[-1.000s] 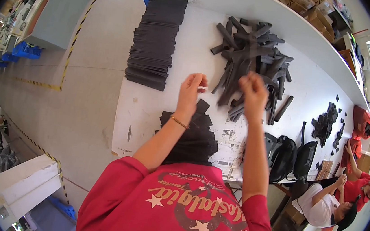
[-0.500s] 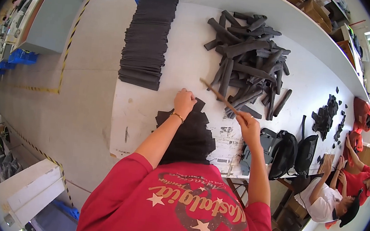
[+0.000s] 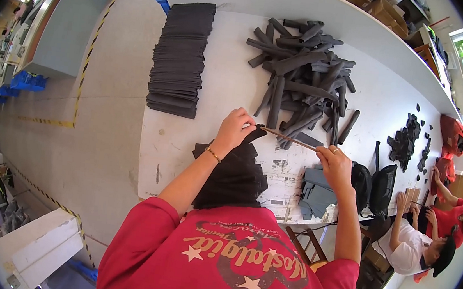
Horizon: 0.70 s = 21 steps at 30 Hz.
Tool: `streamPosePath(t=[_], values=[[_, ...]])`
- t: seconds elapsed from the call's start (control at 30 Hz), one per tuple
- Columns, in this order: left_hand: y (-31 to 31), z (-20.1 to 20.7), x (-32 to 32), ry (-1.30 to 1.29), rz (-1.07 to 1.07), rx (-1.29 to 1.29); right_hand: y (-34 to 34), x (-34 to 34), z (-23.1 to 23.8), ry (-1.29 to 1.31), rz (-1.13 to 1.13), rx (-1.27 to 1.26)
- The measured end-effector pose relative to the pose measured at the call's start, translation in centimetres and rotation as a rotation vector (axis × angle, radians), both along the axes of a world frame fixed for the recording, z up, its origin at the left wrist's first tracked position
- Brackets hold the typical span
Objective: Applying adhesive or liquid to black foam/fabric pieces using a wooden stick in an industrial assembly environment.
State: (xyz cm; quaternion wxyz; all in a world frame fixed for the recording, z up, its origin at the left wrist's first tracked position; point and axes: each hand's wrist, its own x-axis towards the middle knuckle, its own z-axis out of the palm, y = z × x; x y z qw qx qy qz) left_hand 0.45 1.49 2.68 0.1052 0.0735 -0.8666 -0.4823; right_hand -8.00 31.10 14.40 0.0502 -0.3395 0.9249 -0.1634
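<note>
My left hand (image 3: 235,129) pinches the far end of a black fabric piece (image 3: 256,135), lifting it off a heap of flat black pieces (image 3: 234,173) right in front of me. A thin brown stick (image 3: 295,140) is gripped in my right hand (image 3: 335,165). It points leftward, and its tip meets the end of that piece beside my left fingertips; I cannot tell whether it is inside. Beyond my hands lies a loose pile of dark grey fabric tubes (image 3: 305,90). A neat row of flat black pieces (image 3: 179,54) stands at the far left of the white table (image 3: 226,59).
Grey folded items (image 3: 316,193) and black bags (image 3: 383,188) sit right of my right arm. Farther right are small black scraps (image 3: 404,141) and red bags (image 3: 453,137). Two people (image 3: 409,250) work at the right end. A raised ledge (image 3: 368,23) borders the table's far side.
My left hand has raised the end of a black piece from the heap. My right hand has moved right and nearer, bringing the stick's tip to that end.
</note>
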Motion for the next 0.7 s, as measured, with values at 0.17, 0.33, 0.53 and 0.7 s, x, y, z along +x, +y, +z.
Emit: streamPosePath(t=[0.17,0.33,0.53,0.7], values=[[0.3,1.9,-0.2,0.074,-0.046,-0.040,0.2,0.5,0.9,0.017,-0.003,0.054],[0.2,2.4,-0.1,0.115,-0.052,-0.066,0.6,1.2,2.8,-0.069,-0.059,0.001],[0.2,2.8,0.1,0.105,-0.065,-0.063,1.6,1.7,3.2,-0.115,-0.064,0.025],[0.5,3.2,0.3,0.096,-0.084,-0.066,1.9,1.8,3.1,-0.127,-0.041,0.048]])
